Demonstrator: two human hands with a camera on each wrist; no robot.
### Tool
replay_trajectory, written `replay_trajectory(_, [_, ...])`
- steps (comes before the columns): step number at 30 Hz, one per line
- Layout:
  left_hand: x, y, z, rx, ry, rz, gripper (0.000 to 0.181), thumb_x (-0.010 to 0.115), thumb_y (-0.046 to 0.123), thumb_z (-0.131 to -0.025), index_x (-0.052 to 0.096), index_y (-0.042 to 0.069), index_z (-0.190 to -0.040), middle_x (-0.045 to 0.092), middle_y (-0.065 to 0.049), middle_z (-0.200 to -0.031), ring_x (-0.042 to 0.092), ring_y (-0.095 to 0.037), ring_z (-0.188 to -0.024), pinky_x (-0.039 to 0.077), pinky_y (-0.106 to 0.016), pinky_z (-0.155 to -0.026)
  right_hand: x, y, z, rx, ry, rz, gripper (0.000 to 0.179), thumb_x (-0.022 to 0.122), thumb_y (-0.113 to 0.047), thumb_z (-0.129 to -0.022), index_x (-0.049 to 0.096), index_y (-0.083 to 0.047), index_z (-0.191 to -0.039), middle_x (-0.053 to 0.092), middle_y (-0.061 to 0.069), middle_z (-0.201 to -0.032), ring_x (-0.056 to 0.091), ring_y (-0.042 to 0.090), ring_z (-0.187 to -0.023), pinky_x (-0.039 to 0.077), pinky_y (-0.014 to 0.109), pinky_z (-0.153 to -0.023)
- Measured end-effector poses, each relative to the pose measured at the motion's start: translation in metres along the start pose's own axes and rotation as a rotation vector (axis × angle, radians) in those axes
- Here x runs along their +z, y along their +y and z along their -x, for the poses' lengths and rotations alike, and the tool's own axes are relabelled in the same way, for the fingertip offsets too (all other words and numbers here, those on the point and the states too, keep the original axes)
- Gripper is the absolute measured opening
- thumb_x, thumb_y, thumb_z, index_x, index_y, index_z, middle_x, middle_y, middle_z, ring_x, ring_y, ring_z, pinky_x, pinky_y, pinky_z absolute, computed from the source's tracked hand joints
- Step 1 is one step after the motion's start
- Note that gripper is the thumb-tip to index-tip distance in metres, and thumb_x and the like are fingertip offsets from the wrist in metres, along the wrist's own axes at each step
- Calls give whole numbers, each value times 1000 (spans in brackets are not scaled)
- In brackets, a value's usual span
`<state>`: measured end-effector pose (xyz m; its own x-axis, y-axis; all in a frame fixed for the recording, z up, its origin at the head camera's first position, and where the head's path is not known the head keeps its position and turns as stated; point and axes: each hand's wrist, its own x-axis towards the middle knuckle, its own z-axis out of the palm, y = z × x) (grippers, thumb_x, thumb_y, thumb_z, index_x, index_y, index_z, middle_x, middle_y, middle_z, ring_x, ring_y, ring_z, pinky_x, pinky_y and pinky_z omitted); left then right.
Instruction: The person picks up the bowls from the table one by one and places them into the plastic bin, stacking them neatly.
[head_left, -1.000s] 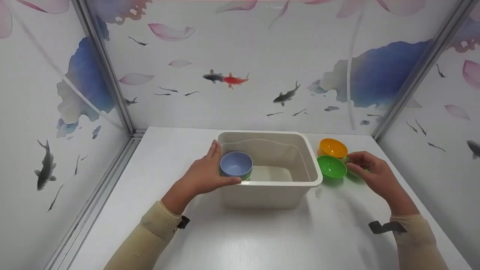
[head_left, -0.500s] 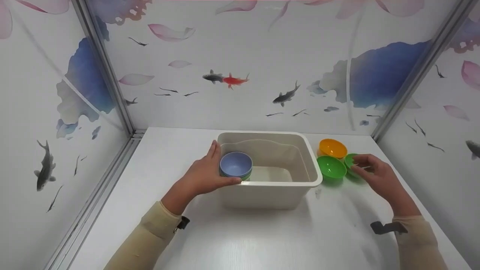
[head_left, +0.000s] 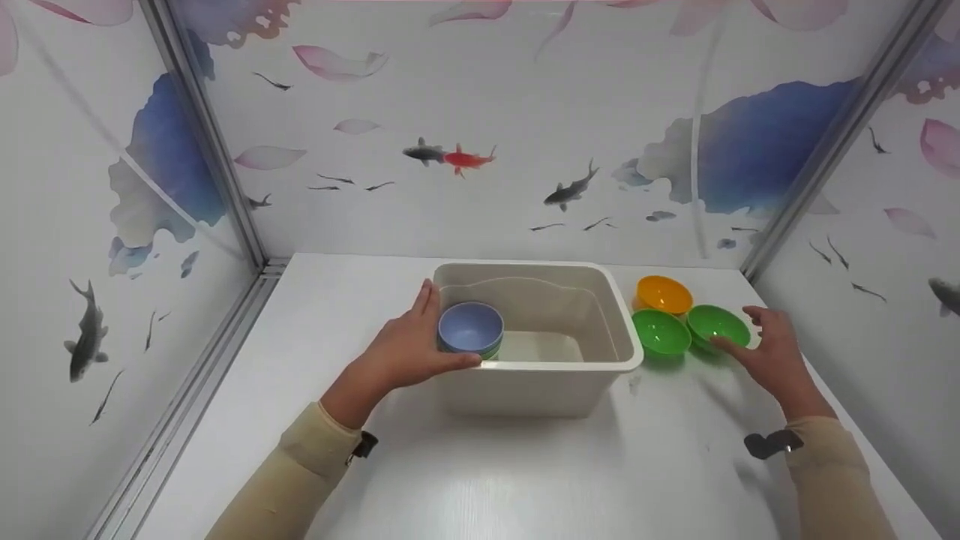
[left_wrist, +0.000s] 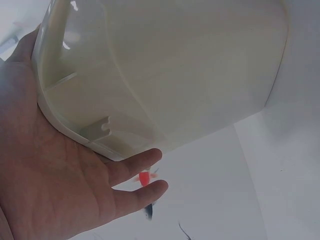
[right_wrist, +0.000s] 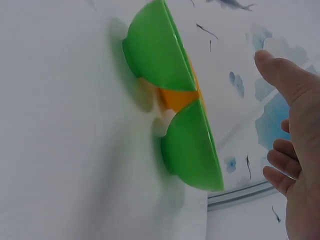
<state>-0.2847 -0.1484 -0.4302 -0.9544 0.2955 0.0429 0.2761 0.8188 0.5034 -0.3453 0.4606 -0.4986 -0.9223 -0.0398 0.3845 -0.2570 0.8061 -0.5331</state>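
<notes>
A cream plastic bin [head_left: 525, 394] stands mid-table. My left hand [head_left: 401, 345] rests on its left end, thumb along the front rim and straight fingers by the side; in the left wrist view, the palm lies against the rim [left_wrist: 75, 136]. Inside, at the left, a blue bowl [head_left: 471, 328] tops a stack with green showing below. Right of the bin stand an orange bowl [head_left: 664, 294], a green bowl [head_left: 661, 334] and a second green bowl [head_left: 718, 324]. My right hand [head_left: 772, 356] hovers by the second green bowl, fingers spread; the right wrist view shows it apart from the bowls.
The white tabletop [head_left: 480, 472] runs to a patterned back wall [head_left: 480, 217] close behind the bin. Side walls with metal corner posts [head_left: 217, 142] enclose the table on the left and right.
My right hand lets go of the second green bowl and draws back to the right, so more of that bowl shows. The left hand and bin stay in place.
</notes>
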Motion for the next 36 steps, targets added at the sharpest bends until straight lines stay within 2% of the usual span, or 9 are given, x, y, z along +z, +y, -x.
replay_trajectory(4, [0,-1,1,7,-3,-7,147,72,91,-81,4,3,-177,-3,-14,-185,44,-45,-156,39,-62,-124,3,16,-7,45,-51,8,94,89,-35,-96,38,16,-157,39,40,-143,42,56,-131,41,66,-102])
replay_trajectory(9, [-1,-2,0,17,3,-9,148,69,94,-79,6,2,-177,-2,-15,-185,45,-46,-156,38,-62,-123,5,31,-17,124,-147,1,110,86,-45,-97,25,17,-164,31,45,-152,35,62,-140,36,77,-112])
replay_trajectory(14, [-2,-1,0,9,6,-5,150,69,96,-78,7,2,-177,-2,-15,-185,44,-46,-155,39,-62,-123,4,39,-26,222,-267,-46,123,83,-52,-99,6,13,-170,14,48,-167,24,66,-152,28,80,-119])
replay_trajectory(19, [0,-1,0,-4,9,5,147,74,89,-80,5,4,-177,-2,-14,-185,43,-47,-156,35,-66,-125,4,43,-31,267,-343,-88,127,81,-51,-101,-6,11,-171,4,49,-170,17,68,-155,23,80,-122])
replay_trajectory(23, [1,-1,0,-6,7,0,149,72,92,-79,4,4,-177,-2,-13,-185,42,-45,-157,33,-68,-125,5,46,-33,275,-366,-97,131,82,-51,-100,-11,8,-171,2,49,-170,15,69,-156,20,79,-123])
replay_trajectory(30, [-1,0,1,-7,6,4,144,76,86,-82,5,4,-177,-2,-13,-185,42,-47,-157,34,-66,-125,7,49,-40,242,-376,-75,132,84,-49,-98,-10,10,-170,6,51,-168,15,70,-155,19,80,-122])
replay_trajectory(36, [0,0,0,-8,-6,-2,149,69,94,-79,4,4,-177,-3,-13,-185,42,-46,-158,37,-63,-125,9,50,-40,254,-381,-91,134,86,-49,-96,-9,10,-171,9,50,-169,17,69,-155,18,81,-122])
